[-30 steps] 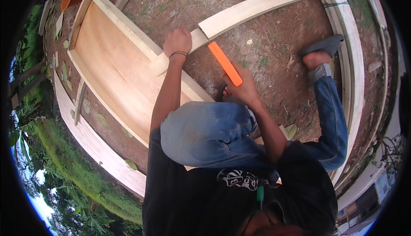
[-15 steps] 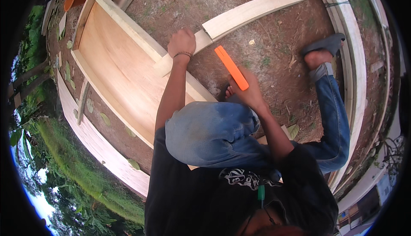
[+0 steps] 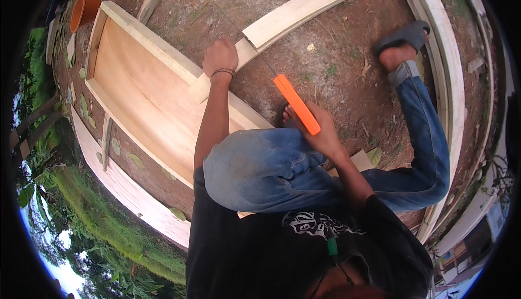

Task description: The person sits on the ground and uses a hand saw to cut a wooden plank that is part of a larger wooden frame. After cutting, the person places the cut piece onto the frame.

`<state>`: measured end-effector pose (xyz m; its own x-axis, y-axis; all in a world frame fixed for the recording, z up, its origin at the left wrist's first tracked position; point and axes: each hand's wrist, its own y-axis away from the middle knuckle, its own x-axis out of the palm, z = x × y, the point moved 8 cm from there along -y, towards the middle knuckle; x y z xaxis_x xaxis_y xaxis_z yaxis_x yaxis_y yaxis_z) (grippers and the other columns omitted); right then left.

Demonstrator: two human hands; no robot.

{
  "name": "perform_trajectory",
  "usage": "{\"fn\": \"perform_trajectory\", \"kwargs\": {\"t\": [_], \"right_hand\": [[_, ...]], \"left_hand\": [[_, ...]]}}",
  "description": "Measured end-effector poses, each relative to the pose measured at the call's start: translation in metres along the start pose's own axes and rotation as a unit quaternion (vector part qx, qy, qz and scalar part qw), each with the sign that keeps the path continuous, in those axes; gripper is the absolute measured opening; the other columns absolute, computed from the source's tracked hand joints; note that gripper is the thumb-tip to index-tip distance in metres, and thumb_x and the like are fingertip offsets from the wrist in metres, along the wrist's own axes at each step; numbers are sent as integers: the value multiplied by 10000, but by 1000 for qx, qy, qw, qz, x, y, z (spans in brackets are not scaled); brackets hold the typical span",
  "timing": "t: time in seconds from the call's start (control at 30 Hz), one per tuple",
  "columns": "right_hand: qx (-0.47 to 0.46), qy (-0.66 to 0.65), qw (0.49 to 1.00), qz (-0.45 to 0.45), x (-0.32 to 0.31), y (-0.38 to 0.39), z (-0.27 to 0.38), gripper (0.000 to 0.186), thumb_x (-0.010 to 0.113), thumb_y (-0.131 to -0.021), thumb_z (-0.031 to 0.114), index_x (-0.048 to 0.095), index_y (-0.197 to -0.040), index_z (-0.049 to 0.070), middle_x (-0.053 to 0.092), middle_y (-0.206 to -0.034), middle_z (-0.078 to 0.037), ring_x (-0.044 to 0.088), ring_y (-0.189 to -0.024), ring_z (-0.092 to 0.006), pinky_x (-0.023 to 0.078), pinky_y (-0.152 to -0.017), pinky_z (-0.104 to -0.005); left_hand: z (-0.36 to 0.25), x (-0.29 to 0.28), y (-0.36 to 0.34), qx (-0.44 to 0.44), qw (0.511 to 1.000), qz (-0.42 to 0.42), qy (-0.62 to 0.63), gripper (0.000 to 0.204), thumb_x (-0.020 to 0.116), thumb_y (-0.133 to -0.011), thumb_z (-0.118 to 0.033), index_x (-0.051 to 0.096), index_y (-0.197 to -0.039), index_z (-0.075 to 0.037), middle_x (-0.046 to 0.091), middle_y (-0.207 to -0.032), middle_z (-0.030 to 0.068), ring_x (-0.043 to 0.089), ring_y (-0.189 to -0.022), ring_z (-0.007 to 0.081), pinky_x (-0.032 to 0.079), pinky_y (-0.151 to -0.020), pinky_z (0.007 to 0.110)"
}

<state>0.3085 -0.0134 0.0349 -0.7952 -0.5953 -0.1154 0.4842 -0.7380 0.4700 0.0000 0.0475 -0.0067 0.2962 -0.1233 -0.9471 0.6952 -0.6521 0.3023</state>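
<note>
A pale wooden plank [image 3: 309, 11] lies across the side rail of a shallow wooden box frame [image 3: 157, 41], with a narrow cut running across it. My left hand [image 3: 221, 56] is closed over the plank's near-left part, between the cut and the frame rail. In my right hand [image 3: 321, 128] is the orange handle of a hand saw [image 3: 296, 103]. Its thin blade, seen edge-on, runs from the handle up into the cut. My bent knee, in blue jeans [image 3: 244, 163], rests by the frame's near end.
Long timber beams [image 3: 445, 82] run along the right side, by my sandalled foot [image 3: 404, 38]. An orange bucket [image 3: 84, 12] stands at the upper left. A long pale board [image 3: 130, 196] lies on the left, with leaves around it. The ground is bare soil with sawdust [image 3: 233, 8].
My right hand has drawn the saw handle back toward me, away from the cut, so more blade shows. My left hand stays on the plank. The whole view has shifted slightly.
</note>
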Motion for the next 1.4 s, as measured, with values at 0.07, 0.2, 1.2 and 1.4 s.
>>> {"fn": "perform_trajectory", "kwargs": {"t": [0.07, 0.2, 1.2, 1.4], "right_hand": [[-16, 60, 998, -16, -37, 82, 25, 188, 720, -804, -1, 571, -918, -7, 599, -747, -199, 627, -725, -440, 497, -649, -432], [-18, 108, 994, 17, -44, 103, 14, 187, 722, -806, 18, 595, -940, -10, 631, -783, -207, 646, -756, -441, 506, -655, -413], [3, 36, 999, 8, 11, -50, 12, 158, 697, -898, 83, 628, -994, -22, 647, -753, -141, 685, -692, -278, 523, -670, -345], [89, 115, 989, 19, -61, 142, 19, 204, 715, -762, -11, 636, -949, 8, 639, -786, -188, 663, -777, -413, 513, -757, -413]], "left_hand": [[3, 8, 2, -7, 1000, 4, 2, 498, 407, -987, -358, 754, -947, -3, 717, -1015, 278, 696, -967, 466, 549, -881, 542], [7, 0, 9, -13, 1000, -3, -7, 494, 407, -989, -356, 750, -937, -3, 720, -1009, 269, 696, -962, 465, 551, -874, 544], [-13, 4, 7, 21, 1000, 0, -14, 491, 412, -1007, -342, 746, -924, 7, 717, -977, 282, 693, -951, 474, 561, -851, 549], [4, -2, 2, -7, 1000, -3, -15, 468, 420, -997, -335, 739, -965, 5, 712, -997, 291, 690, -954, 477, 554, -857, 556]]}}
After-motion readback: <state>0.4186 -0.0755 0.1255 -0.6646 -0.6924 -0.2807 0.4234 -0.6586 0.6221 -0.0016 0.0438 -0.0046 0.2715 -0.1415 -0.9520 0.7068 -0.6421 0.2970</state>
